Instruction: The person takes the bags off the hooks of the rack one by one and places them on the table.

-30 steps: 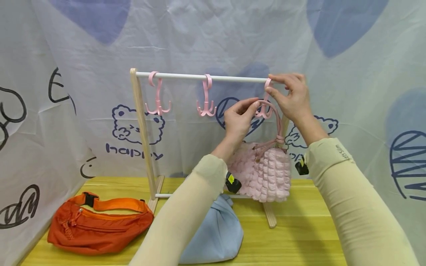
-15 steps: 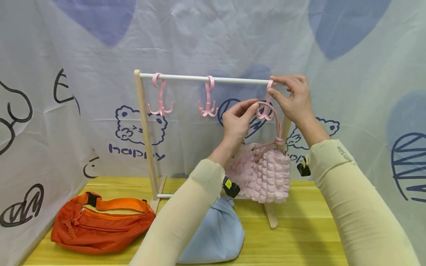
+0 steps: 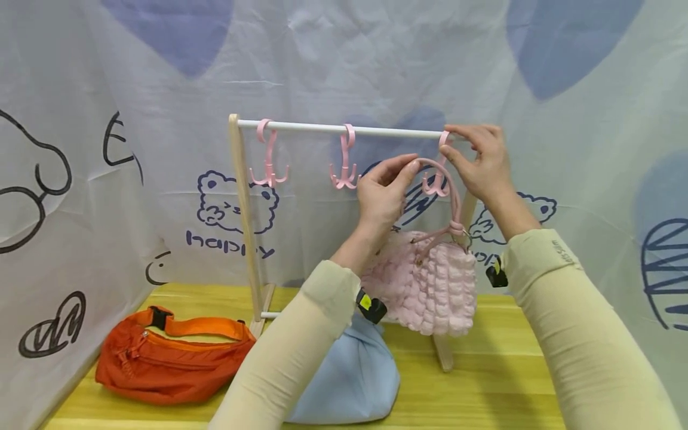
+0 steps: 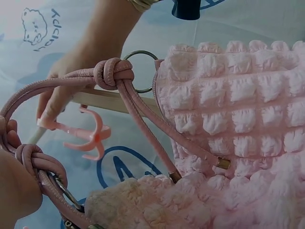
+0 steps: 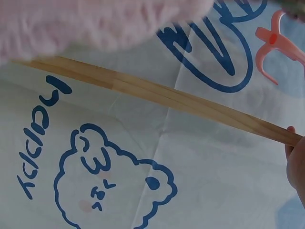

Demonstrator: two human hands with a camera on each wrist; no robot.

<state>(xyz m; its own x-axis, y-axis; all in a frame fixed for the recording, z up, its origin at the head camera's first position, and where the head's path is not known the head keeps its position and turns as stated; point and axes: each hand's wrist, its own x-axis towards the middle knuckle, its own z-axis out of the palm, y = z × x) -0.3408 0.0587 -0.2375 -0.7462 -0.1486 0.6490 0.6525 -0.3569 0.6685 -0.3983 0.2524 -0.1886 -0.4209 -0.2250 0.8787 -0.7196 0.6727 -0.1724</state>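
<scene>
My left hand [image 3: 380,191] pinches the top of the handle [image 3: 454,197] of a pink puffy handbag [image 3: 430,286], which hangs below it off the table. In the left wrist view the knotted handle [image 4: 110,74] joins the bag through a metal ring [image 4: 143,55]. My right hand [image 3: 486,164] pinches the upper part of the rightmost pink hook [image 3: 444,146] at the right end of the white rail. The prongs of that hook [image 4: 90,136] stand just past the handle. In the right wrist view only a bit of the right hand [image 5: 296,164] shows.
Two more pink hooks, one at left [image 3: 270,158] and one in the middle [image 3: 344,161], hang from the rail [image 3: 306,126] of a wooden rack [image 3: 247,221]. An orange waist bag [image 3: 172,364] and a light blue bag [image 3: 360,376] lie on the yellow table [image 3: 484,382].
The whole scene has shifted slightly right in the head view. Both hands keep their grips on handle and hook. The handle's top sits slightly higher relative to the hook.
</scene>
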